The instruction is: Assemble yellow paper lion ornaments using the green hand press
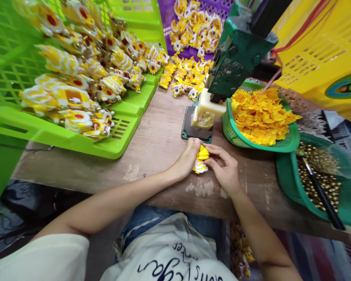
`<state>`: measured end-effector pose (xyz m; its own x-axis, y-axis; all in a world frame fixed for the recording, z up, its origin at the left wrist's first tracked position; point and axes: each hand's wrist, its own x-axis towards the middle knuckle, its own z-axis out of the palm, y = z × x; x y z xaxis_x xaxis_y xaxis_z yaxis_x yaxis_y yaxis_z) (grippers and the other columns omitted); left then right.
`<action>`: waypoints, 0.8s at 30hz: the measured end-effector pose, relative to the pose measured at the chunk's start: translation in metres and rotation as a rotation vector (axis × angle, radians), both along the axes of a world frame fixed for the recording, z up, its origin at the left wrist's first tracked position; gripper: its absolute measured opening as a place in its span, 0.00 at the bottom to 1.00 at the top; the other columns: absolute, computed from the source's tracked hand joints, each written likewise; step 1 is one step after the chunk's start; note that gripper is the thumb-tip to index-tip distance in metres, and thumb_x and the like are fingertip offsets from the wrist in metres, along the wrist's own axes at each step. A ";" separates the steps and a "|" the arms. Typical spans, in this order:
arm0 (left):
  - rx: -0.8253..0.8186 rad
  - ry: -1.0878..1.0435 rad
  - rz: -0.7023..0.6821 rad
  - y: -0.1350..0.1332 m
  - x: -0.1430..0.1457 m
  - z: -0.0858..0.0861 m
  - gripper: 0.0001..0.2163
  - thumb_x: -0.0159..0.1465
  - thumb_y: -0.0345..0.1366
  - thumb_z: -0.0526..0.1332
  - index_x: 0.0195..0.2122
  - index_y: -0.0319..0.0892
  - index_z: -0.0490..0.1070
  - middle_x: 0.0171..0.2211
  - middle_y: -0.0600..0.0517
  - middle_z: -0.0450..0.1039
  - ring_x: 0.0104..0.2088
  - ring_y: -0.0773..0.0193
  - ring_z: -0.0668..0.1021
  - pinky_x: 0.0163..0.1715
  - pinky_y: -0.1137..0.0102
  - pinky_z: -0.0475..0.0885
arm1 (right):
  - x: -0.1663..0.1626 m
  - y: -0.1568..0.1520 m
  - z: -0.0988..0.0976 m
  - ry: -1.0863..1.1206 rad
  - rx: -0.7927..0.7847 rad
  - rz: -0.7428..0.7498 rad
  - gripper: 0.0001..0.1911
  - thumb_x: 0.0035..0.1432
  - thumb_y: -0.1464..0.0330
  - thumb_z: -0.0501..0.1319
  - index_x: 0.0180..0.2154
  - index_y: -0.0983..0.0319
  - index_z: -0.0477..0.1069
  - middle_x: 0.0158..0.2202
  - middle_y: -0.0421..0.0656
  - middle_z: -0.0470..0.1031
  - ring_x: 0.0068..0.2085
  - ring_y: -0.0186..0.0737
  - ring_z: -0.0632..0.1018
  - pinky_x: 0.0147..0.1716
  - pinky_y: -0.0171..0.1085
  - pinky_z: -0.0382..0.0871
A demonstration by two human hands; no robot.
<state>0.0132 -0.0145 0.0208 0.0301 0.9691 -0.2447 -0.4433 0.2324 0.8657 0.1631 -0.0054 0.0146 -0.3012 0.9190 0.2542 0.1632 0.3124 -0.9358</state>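
Just in front of the hand press, I hold a small yellow-and-white plastic toy part (201, 162) between both hands. My left hand (187, 158) closes around its left side, fingers mostly hidden behind it. On the other side, the thumb and fingers of my right hand (224, 166) pinch its edge. The green hand press (234, 50) stands right beyond my hands, with a cream-coloured block (206, 111) under its ram and a dark base plate (190, 127) below.
A lime-green basket (117, 150) of assembled striped toys stands left. Yellow-and-white parts (188, 74) lie before a purple basket (165, 25). At right are a green basket (229, 128) of yellow pieces, a green tub (286, 183) of gold beads with a black-handled tool (324, 199), and a yellow crate (318, 50).
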 end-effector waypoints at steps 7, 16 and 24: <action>0.013 0.017 -0.013 -0.001 0.000 0.000 0.12 0.69 0.46 0.56 0.35 0.42 0.65 0.33 0.54 0.66 0.36 0.64 0.70 0.40 0.71 0.66 | -0.002 0.000 0.006 0.015 -0.025 -0.030 0.08 0.55 0.71 0.68 0.39 0.56 0.77 0.47 0.44 0.81 0.51 0.43 0.79 0.54 0.45 0.74; 0.059 -0.034 -0.128 -0.004 0.000 -0.004 0.20 0.64 0.52 0.59 0.47 0.43 0.59 0.40 0.53 0.66 0.39 0.64 0.73 0.42 0.69 0.68 | 0.004 0.004 0.007 0.093 -0.025 0.021 0.09 0.54 0.72 0.69 0.39 0.57 0.77 0.48 0.44 0.80 0.51 0.42 0.80 0.51 0.43 0.76; 0.090 -0.017 -0.258 -0.003 -0.005 0.004 0.26 0.62 0.55 0.61 0.50 0.44 0.54 0.43 0.52 0.66 0.39 0.66 0.74 0.41 0.68 0.69 | 0.001 -0.002 0.004 0.106 0.106 -0.046 0.11 0.57 0.75 0.67 0.41 0.56 0.77 0.47 0.44 0.79 0.49 0.41 0.79 0.51 0.43 0.75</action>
<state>0.0081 -0.0179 0.0245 0.2823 0.9466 -0.1558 -0.3936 0.2624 0.8811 0.1642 -0.0077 0.0187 -0.2256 0.8978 0.3783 0.0821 0.4045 -0.9109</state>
